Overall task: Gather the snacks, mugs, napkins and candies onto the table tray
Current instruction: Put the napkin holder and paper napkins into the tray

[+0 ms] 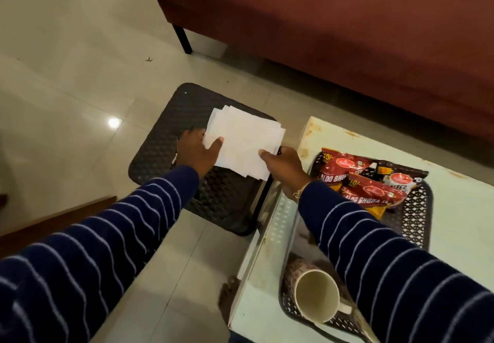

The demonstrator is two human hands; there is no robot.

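Napkin stack (244, 143) pinched by left hand (199, 153) and right hand (283, 167); light, floppy, loose sheets; best gripped both edges.

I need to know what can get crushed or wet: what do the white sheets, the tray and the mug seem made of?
White sheets: thin matte paper napkins, loosely fanned, both hands pinching them.
Tray: probably dark plastic, perforated lattice wall.
Mug: likely ceramic, glossy cream inside, patterned outside, thick rim.
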